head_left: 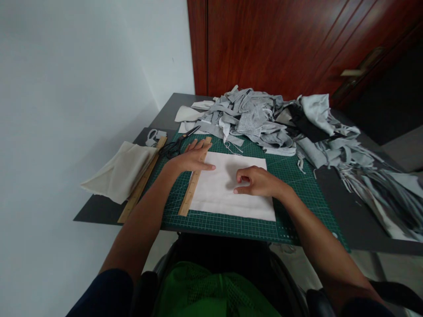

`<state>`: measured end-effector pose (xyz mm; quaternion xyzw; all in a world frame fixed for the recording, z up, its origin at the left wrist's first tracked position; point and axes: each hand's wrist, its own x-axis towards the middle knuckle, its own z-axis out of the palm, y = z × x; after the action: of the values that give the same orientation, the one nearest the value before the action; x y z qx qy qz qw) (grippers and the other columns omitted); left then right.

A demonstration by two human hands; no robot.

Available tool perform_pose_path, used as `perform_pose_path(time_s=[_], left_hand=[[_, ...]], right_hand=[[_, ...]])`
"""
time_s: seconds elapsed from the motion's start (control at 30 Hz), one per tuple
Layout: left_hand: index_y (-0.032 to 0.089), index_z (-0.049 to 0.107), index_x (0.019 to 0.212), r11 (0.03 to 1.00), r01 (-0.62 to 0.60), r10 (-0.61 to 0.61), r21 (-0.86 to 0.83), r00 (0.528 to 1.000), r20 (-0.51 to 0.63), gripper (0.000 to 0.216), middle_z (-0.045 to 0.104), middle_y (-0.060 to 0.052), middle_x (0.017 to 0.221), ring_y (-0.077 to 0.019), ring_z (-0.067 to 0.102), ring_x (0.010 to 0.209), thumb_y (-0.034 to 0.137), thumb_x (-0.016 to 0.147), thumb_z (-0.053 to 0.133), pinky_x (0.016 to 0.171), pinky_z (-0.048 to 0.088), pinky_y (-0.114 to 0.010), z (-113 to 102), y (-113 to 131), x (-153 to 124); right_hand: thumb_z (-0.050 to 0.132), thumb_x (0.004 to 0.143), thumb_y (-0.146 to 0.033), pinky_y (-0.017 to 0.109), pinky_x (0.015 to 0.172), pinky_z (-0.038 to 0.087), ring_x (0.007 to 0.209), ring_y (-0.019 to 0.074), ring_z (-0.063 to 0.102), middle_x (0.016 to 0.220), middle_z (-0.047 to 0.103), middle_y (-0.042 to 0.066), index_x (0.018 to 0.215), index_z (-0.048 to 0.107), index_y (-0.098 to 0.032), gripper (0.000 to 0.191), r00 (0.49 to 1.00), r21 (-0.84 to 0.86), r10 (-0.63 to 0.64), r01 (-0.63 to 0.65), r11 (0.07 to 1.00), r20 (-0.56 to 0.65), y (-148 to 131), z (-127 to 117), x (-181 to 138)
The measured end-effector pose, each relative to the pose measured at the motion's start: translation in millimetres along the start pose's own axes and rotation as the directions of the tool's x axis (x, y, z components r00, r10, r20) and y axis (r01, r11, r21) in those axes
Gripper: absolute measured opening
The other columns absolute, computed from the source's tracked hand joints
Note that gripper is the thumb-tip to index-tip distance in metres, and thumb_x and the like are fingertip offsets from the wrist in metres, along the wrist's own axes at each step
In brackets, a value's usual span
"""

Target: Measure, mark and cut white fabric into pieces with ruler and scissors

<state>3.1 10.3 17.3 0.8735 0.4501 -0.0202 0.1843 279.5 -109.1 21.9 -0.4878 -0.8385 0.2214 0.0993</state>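
Observation:
A piece of white cloth lies flat on the green cutting mat. Along its left edge rests a wooden ruler. My left hand is spread flat over the ruler's upper part, its thumb reaching onto the cloth. Over the right half of the cloth is my right hand, fingers curled and thumb apart, with nothing visible between them. A shadow falls on the cloth beside it. Black scissors lie just beyond my left hand, blades pointing away to the right.
A second wooden ruler lies at left beside a folded cream cloth. A small white object sits behind them. Grey and white fabric scraps heap along the back, with strips at right. A wall borders the left.

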Motion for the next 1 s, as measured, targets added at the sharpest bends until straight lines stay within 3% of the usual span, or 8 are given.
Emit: perform_pose_path(time_s=[0.17,0.3,0.43,0.53,0.6,0.8,0.9,1.0], left_hand=[[0.028,0.004,0.167,0.999,-0.028,0.026,0.036,0.998,0.064,0.132,-0.012,-0.007,0.173,-0.0400,-0.015,0.158,0.086,0.067,0.068,0.128,0.003,-0.054,-1.8,11.9,-3.2],[0.028,0.011,0.167,0.997,-0.005,-0.003,0.072,0.994,0.112,0.135,-0.009,-0.010,0.173,-0.0429,-0.014,0.157,0.085,0.062,0.072,0.127,0.004,-0.057,1.0,12.1,-1.9],[0.030,0.015,0.167,0.997,-0.013,0.005,0.081,0.995,0.097,0.132,-0.006,-0.010,0.174,-0.0432,-0.012,0.158,0.085,0.062,0.073,0.127,0.005,-0.058,5.1,6.2,1.4],[0.029,0.014,0.167,0.995,-0.024,0.015,0.092,0.995,0.098,0.132,-0.007,-0.010,0.173,-0.0421,-0.012,0.158,0.086,0.062,0.072,0.127,0.003,-0.057,5.9,3.8,2.6],[0.028,0.013,0.167,0.995,-0.020,0.010,0.095,0.995,0.103,0.133,-0.009,-0.011,0.173,-0.0409,-0.013,0.158,0.085,0.063,0.072,0.127,0.002,-0.056,5.1,4.2,2.3],[0.031,0.012,0.167,0.997,0.002,-0.010,0.077,0.995,0.104,0.124,-0.008,-0.008,0.173,-0.0431,-0.012,0.158,0.085,0.070,0.066,0.126,0.008,-0.057,0.5,8.2,-0.5],[0.027,0.014,0.167,0.998,-0.007,0.006,0.061,1.000,0.013,0.113,0.007,-0.010,0.175,-0.0412,0.003,0.160,0.077,0.078,0.063,0.127,0.016,-0.050,-1.0,8.6,-0.1],[0.023,0.039,0.157,0.991,0.111,-0.094,0.071,0.973,-0.210,0.083,0.044,-0.013,0.160,-0.0383,0.035,0.150,0.062,0.087,0.063,0.120,0.033,-0.043,-2.6,11.0,-0.9]], right_hand=[[0.080,0.079,-0.049,0.027,0.061,0.034,0.067,0.0146,0.054,0.077,0.065,-0.001,0.081,0.066,-0.021,0.031,0.996,0.070,0.040,-0.046,0.997,0.078,4.3,-1.2,0.0],[0.066,0.088,-0.050,0.027,0.059,0.034,0.063,0.0141,0.051,0.072,0.060,-0.001,0.078,0.063,-0.020,0.032,0.996,0.171,0.035,-0.049,0.984,0.081,16.0,-11.9,-2.0],[0.051,0.093,-0.050,0.029,0.059,0.033,0.066,0.0168,0.051,0.069,0.057,0.000,0.073,0.060,-0.020,0.037,0.976,0.113,0.188,-0.175,0.978,-0.113,54.4,-31.0,-8.3],[0.053,0.088,-0.043,0.030,0.060,0.034,0.065,0.0180,0.052,0.067,0.057,0.002,0.072,0.061,-0.020,0.029,0.880,0.105,0.376,-0.361,0.927,-0.289,86.3,-39.0,-13.2],[0.056,0.085,-0.041,0.031,0.060,0.035,0.064,0.0179,0.052,0.066,0.058,0.002,0.072,0.062,-0.020,0.025,0.844,0.122,0.433,-0.416,0.901,-0.315,100.8,-39.6,-15.1],[0.061,0.083,-0.045,0.030,0.058,0.036,0.063,0.0180,0.054,0.068,0.064,0.003,0.076,0.069,-0.019,0.028,0.826,0.139,0.467,-0.447,0.884,-0.315,115.4,-30.3,-11.5],[0.065,0.081,-0.046,0.029,0.058,0.037,0.064,0.0176,0.056,0.069,0.066,0.003,0.075,0.069,-0.019,0.028,0.827,0.141,0.465,-0.443,0.885,-0.316,119.0,-26.2,-8.6],[0.063,0.083,-0.049,0.029,0.059,0.038,0.066,0.0179,0.057,0.069,0.066,0.003,0.073,0.068,-0.020,0.032,0.825,0.142,0.460,-0.439,0.887,-0.329,121.6,-25.0,-7.9]])
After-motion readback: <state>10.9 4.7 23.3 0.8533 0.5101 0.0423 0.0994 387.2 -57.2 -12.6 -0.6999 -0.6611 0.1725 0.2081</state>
